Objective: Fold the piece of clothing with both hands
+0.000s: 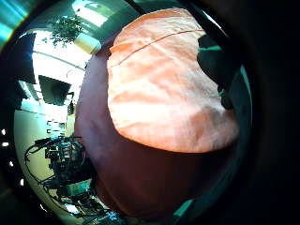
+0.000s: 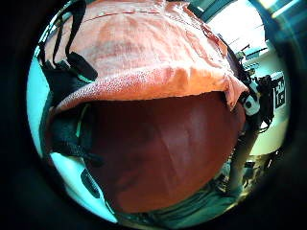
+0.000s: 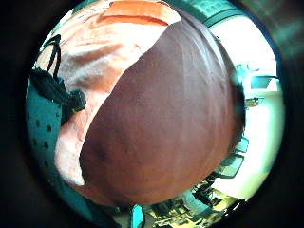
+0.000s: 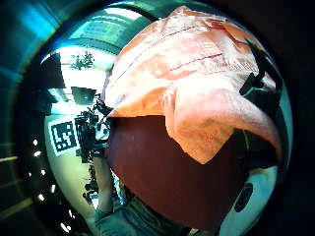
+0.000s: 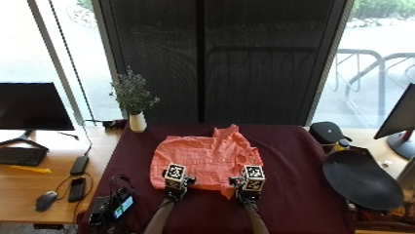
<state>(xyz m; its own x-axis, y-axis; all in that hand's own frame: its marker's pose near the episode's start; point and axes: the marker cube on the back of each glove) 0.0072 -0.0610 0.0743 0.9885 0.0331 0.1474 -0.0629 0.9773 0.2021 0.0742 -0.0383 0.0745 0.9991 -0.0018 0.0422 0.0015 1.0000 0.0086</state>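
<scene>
Fingers of the left hand (image 5: 174, 187) cannot be told. A coral shirt (image 5: 206, 158) is spread on the maroon tablecloth (image 5: 292, 161), its near edge met by both hands. Those of the right hand (image 5: 249, 190) cannot be told either.

Marker cubes are covering the left hand (image 5: 174, 189) and right hand (image 5: 249, 192) in the outside view, hiding their fingers. The salmon shirt (image 5: 206, 161) is lying partly under them, its near hem hidden. The picture's lower edge is cropping both forearms.
</scene>
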